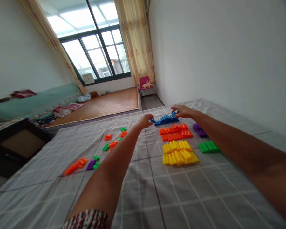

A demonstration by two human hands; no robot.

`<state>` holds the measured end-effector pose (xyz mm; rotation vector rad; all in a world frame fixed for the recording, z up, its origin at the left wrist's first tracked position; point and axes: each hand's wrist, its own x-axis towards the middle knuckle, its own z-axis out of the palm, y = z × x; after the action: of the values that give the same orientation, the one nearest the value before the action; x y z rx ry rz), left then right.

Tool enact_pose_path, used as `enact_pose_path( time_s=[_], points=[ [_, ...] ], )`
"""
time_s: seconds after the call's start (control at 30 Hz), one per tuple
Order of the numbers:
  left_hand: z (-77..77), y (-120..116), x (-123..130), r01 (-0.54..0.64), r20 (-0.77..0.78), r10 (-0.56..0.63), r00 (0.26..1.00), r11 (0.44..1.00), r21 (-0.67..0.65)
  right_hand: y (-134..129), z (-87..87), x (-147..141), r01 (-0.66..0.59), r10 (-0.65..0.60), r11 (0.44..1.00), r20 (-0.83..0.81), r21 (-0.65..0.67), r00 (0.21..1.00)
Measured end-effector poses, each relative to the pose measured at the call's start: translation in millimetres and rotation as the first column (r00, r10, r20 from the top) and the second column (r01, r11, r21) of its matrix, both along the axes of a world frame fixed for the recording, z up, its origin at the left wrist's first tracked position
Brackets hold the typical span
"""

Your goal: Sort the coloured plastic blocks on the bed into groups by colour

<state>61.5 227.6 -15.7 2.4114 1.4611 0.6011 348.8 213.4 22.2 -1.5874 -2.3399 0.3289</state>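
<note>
Both my hands are at the far row of blue pieces (pixel 166 119). At its left end, my left hand (pixel 146 121) has its fingers closed on a blue piece. My right hand (pixel 181 111) pinches a blue piece at the right end. Nearer than the blue row lie stacked orange pieces (pixel 175 132), and nearer still, stacked yellow pieces (pixel 180 153). Purple pieces (pixel 200 130) and a row of green pieces (pixel 208 146) lie beneath or beside my right forearm.
Loose orange (pixel 71 169), green (pixel 105 147) and purple (pixel 91 165) pieces are scattered left of my left forearm on the grey checked cloth (pixel 143 197). A white wall (pixel 224 63) borders the right side. A dark cabinet (pixel 21 146) stands at left.
</note>
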Motion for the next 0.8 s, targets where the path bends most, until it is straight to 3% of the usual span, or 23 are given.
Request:
enact_pose_path(
  time_s=[0.1,0.23,0.57,0.7,0.8],
  points=[
    [-13.9,14.3,21.1,-0.001,0.003,0.001,1.0,1.0,-0.015,10.1,-3.5,1.1,-0.005,0.005,1.0,0.022,-0.009,1.0],
    [-23.6,23.7,29.8,0.013,-0.05,-0.015,0.999,0.999,-0.042,22.4,-7.2,4.0,-0.014,0.016,0.999,0.044,-0.037,0.999],
    [-23.7,15.2,27.5,0.077,-0.071,-0.079,0.994,0.996,-0.038,24.7,-7.7,-11.2,-0.06,0.069,0.991,0.068,-0.121,0.995],
    [-13.2,-2.6,8.1,0.101,-0.049,-0.099,0.994,0.994,0.045,12.1,7.4,-10.3,-0.048,0.053,0.997,0.104,-0.058,0.993],
    [4.5,-30.0,-33.0,0.076,-0.022,-0.074,0.997,0.99,0.117,-2.5,19.9,-10.0,-0.028,0.025,0.999,0.115,0.027,0.993]
  ],
)
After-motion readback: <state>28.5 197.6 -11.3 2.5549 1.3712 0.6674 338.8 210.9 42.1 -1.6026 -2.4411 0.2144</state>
